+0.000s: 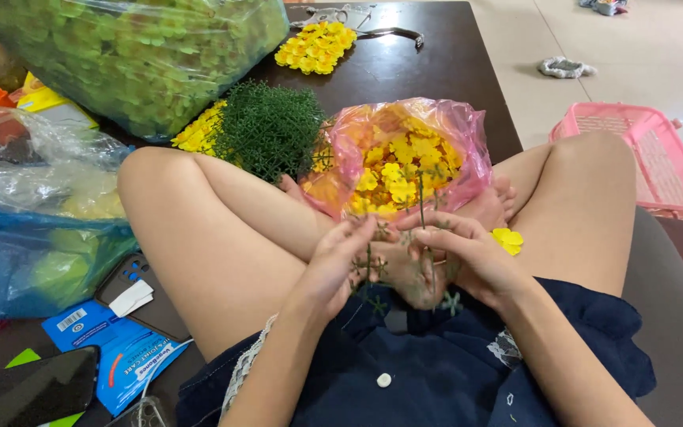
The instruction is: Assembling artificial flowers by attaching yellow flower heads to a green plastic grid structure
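Down in the lap, thin green stems point(420, 207) with small leafy sprigs stand up between both hands, just in front of a pink plastic bag point(468, 138) full of yellow artificial flowers point(395, 162). The left hand point(340, 261) pinches the lower stems between thumb and fingertips, closed narrowly on them. The right hand point(468, 257) curls around the taller stem, fingers closed on it near its base. One loose yellow flower point(507, 239) lies against the right wrist, touching the leg.

The pink bag rests on the crossed legs and feet, and it hides the toes partly. Just behind its left side sits a dark green leafy mat point(269, 126), with more yellow blossoms point(199, 130) beside it. Farther back on the dark table point(436, 63) lies another yellow flower cluster point(315, 46). A big clear bag of pale green flowers point(128, 55) fills the upper left. A blue bag point(33, 237), a blue packet point(112, 348) and a dark phone point(29, 387) crowd the left side. A pink basket point(650, 154) stands on the floor at right, well apart.
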